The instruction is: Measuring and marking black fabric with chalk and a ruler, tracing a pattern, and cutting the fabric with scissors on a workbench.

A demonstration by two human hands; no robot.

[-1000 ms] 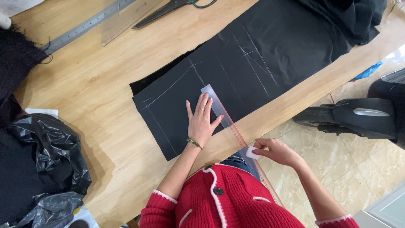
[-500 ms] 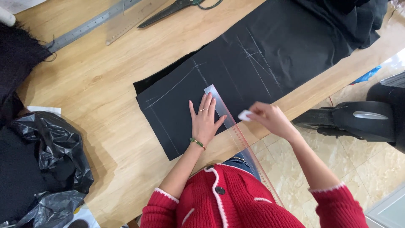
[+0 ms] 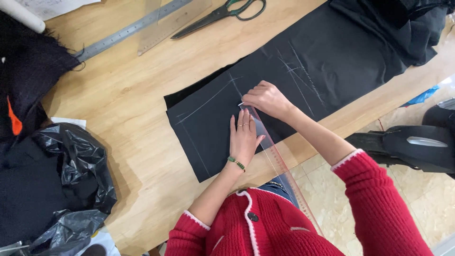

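Left hand (image 3: 244, 137) flat, fingers spread, pinning clear ruler (image 3: 275, 156) onto black fabric (image 3: 284, 90); grips nothing. Right hand (image 3: 266, 98) just beyond left fingertips, pinched closed on small white chalk (image 3: 241, 104), tip on cloth at ruler's far end. Fabric lies under both palms on wooden table (image 3: 118, 95): likely light, limp, creeps easily; best held by flat pressure. Ruler thin, likely stiff, slippery.
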